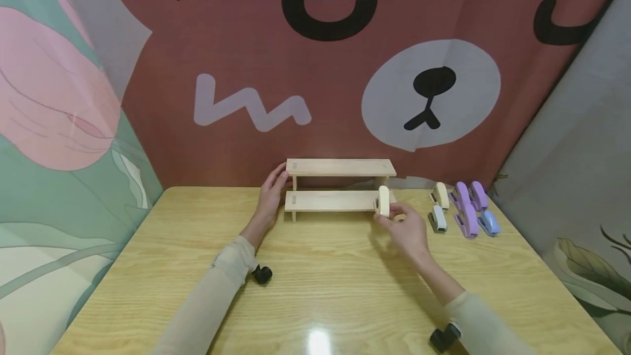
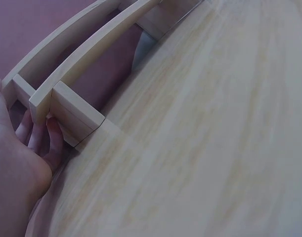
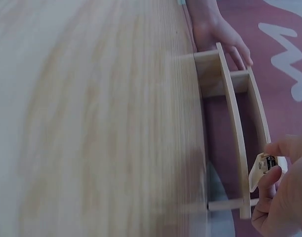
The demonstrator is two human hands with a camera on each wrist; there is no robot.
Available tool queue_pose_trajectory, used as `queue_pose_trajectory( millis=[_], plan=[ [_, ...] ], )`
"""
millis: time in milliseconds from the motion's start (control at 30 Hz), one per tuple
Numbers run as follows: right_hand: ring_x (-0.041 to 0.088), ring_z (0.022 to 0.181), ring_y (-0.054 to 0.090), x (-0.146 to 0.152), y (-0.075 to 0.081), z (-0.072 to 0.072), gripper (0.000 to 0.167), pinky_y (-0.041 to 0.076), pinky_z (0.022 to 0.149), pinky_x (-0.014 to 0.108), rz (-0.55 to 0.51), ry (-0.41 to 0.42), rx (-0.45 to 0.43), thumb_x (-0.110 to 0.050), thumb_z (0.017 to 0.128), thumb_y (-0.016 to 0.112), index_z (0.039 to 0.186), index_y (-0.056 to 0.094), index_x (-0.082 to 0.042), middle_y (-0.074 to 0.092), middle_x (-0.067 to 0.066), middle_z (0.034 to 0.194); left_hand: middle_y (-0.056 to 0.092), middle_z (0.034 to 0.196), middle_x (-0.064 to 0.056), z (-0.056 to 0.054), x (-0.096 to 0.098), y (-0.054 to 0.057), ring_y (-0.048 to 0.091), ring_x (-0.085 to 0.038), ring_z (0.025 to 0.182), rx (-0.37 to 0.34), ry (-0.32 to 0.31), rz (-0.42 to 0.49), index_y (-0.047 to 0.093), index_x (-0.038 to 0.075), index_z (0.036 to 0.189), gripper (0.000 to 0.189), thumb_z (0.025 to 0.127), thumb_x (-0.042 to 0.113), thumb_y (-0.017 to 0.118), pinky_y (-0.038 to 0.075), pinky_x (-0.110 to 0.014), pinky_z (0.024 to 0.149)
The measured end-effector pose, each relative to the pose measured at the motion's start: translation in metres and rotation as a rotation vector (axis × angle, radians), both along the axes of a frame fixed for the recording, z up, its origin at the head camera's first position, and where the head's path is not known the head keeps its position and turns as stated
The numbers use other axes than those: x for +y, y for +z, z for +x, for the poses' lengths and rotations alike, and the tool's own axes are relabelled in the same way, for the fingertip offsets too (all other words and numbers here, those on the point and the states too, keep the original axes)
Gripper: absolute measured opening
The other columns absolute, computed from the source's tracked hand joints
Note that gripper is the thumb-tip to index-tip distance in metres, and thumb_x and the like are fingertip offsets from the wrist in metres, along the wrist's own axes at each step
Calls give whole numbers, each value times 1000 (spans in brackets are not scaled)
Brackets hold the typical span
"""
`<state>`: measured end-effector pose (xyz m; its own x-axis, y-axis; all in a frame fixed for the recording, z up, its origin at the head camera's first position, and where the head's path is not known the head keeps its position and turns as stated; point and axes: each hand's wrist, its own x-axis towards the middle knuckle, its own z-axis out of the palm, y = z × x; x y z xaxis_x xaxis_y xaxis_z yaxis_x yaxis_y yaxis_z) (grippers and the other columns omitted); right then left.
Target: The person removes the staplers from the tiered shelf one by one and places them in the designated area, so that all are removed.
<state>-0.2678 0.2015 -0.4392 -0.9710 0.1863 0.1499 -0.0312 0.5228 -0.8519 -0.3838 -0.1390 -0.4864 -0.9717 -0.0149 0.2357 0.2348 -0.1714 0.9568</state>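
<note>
A small two-tier wooden shelf [image 1: 340, 201] stands near the back edge of the table. My left hand [image 1: 270, 196] holds its left end; in the left wrist view the bent fingers [image 2: 54, 140] lie against the end of the shelf. At the right end of the lower tier, my right hand [image 1: 406, 229] pinches a cream mini stapler [image 1: 383, 201] between thumb and fingers. The stapler stands lengthwise front to back, at the lower board. In the right wrist view this stapler [image 3: 259, 170] shows between the two tiers' boards, partly covered by the fingers.
Right of the shelf stand several more mini staplers: a cream one [image 1: 440, 196], a white one [image 1: 437, 219], purple ones [image 1: 468, 221] and a blue one [image 1: 489, 223]. Behind the wooden table [image 1: 315, 278] hangs a printed curtain [image 1: 246, 147].
</note>
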Motion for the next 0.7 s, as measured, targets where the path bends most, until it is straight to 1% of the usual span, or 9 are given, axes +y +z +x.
queue_pose_trajectory(
  millis=[167,267,333,467,567,700],
  plan=[
    [13,61,57,15,-1,2,44,46,47,27,26,-28,20,-27,85,84,120,69,-4,64,8,101,54,144,-10,0,0,0,52,-38,128,9,-25,21,47,26,154,52,106,44,54,41,-59,100],
    [13,60,56,23,-1,3,47,45,48,27,36,-47,38,-27,85,85,121,69,-2,65,9,101,55,142,-10,-1,-1,-1,53,-38,127,8,-26,28,47,25,154,52,106,42,54,42,-58,100],
    [12,58,54,28,-2,4,47,44,47,26,45,-64,41,-28,85,85,120,70,-2,65,9,100,56,140,-9,-2,-2,-1,55,-35,124,7,-16,22,50,26,153,51,105,44,55,43,-55,100],
    [11,57,52,38,-3,6,40,42,46,25,65,-92,41,-28,85,85,113,71,-2,65,9,98,59,136,-7,-1,-1,-1,59,-30,119,12,7,1,54,30,149,53,101,52,58,46,-52,97],
    [13,63,53,44,-4,7,38,43,50,26,79,-101,54,-28,85,85,109,72,-2,65,10,96,60,135,-6,-1,0,0,60,-30,118,20,16,-9,55,31,148,54,100,55,59,46,-52,97],
    [17,73,55,50,-3,8,44,45,57,26,102,-106,59,-32,86,85,112,71,0,65,10,98,59,136,-8,1,1,0,59,-32,119,27,16,-7,54,29,149,53,101,52,58,43,-53,100]
  ],
)
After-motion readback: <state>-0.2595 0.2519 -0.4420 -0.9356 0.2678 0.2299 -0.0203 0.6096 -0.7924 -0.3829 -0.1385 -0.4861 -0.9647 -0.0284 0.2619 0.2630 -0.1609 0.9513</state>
